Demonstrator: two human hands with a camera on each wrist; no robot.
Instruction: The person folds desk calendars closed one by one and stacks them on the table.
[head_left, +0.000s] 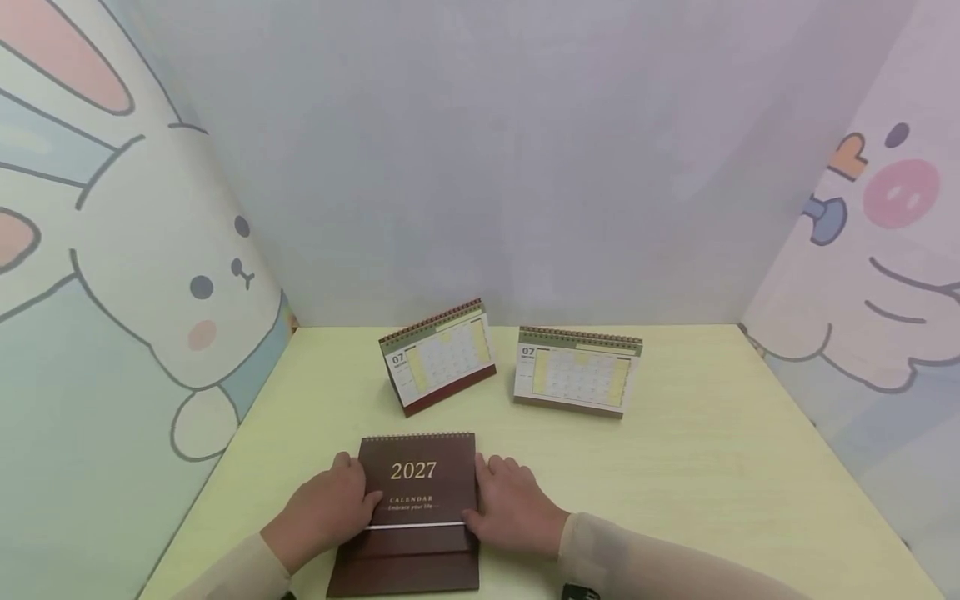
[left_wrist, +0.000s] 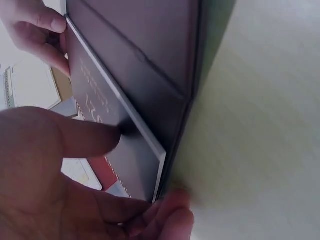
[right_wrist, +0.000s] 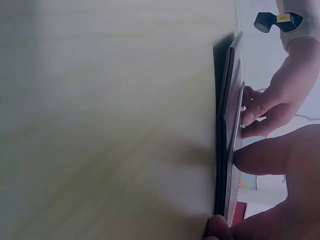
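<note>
A dark brown desk calendar (head_left: 414, 487) with gold "2027" lettering and a spiral along its far edge lies folded low at the table's front. My left hand (head_left: 330, 504) grips its left side, thumb on the cover and fingers around the edge. On the opposite side my right hand (head_left: 517, 506) holds it the same way. In the left wrist view the left thumb presses the cover (left_wrist: 135, 155) while the fingertips curl at the board's edge. The right wrist view shows the calendar (right_wrist: 230, 135) edge-on, between the right thumb and fingers.
Two desk calendars stand propped up behind, each open to a page marked 07: one with a red base (head_left: 442, 358), turned at an angle, and one with a brownish base (head_left: 577, 372) to its right. Cartoon-printed walls enclose the pale yellow table (head_left: 712, 467).
</note>
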